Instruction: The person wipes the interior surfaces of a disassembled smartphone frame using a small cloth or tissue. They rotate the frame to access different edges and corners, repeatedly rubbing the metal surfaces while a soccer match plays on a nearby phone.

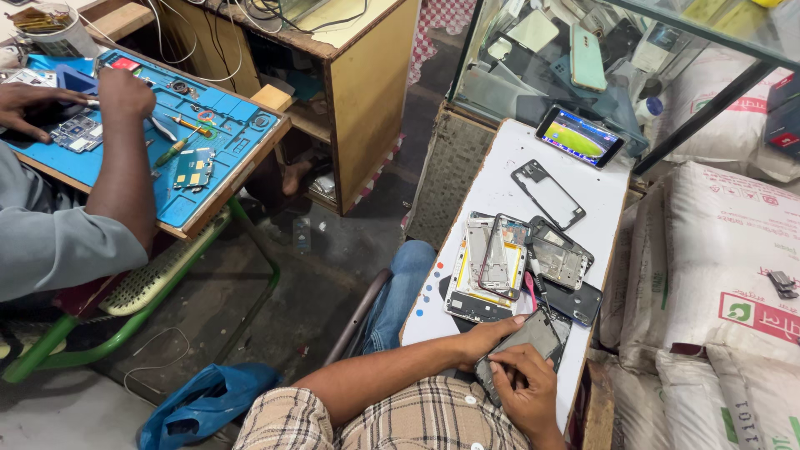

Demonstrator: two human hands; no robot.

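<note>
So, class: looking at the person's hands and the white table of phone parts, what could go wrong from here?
1. The dark phone panel, gripped by the left hand while the right hand picks at it, might crack.
2. The loose pile of opened phone frames could slide apart if nudged.
3. The lit phone leans at the white table's far edge and could fall.

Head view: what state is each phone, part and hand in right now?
Dark phone panel: gripped by left hand and right hand.
Phone on white table: screen lit.
Empty phone frame: lying flat.
Opened phones: piled, insides showing.
Co-worker's hands: on circuit board.
</note>
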